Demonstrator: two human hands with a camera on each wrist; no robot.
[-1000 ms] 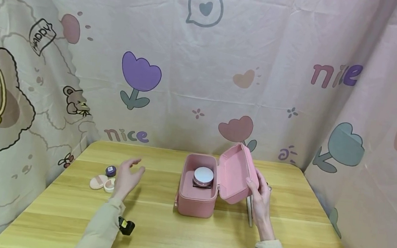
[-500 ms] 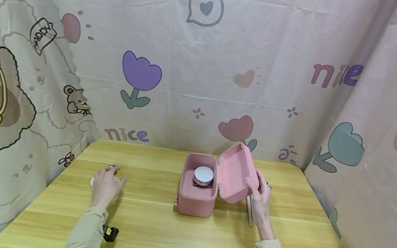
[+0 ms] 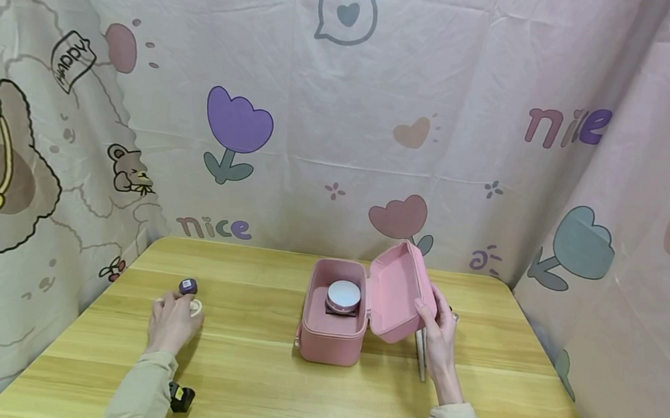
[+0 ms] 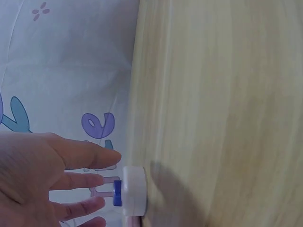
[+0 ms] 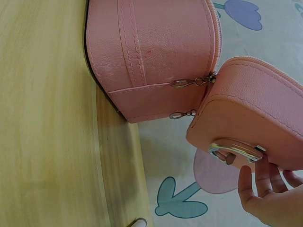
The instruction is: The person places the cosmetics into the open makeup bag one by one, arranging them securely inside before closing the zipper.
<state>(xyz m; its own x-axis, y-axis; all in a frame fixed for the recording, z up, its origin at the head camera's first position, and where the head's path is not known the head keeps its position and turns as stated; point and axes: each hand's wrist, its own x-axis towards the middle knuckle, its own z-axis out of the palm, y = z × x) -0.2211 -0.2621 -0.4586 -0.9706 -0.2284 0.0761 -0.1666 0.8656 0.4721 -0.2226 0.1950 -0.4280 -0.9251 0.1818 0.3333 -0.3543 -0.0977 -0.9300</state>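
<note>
My left hand (image 3: 171,322) is over the small items on the left of the table. In the left wrist view its fingers are spread and slightly bent, beside a round white container (image 4: 135,191). Behind that container shows a small dark-blue jar (image 3: 188,286). The powder puff is mostly hidden under the hand. My right hand (image 3: 440,323) holds the raised lid (image 3: 398,289) of a pink cosmetic case (image 3: 330,350), thumb on its rim and fingers behind. Inside the case sits a round white-topped container (image 3: 343,295) on something dark.
A pair of slim whitish sticks (image 3: 420,362) lies on the wooden table (image 3: 257,390), partly beneath the lid. A handle (image 5: 236,149) and zipper pulls (image 5: 189,82) show on the case's outside. Printed cloth (image 3: 333,101) encloses the back and sides.
My left hand has moved left and down onto the small items, covering the powder puff. The right hand and the lid have stayed in place.
</note>
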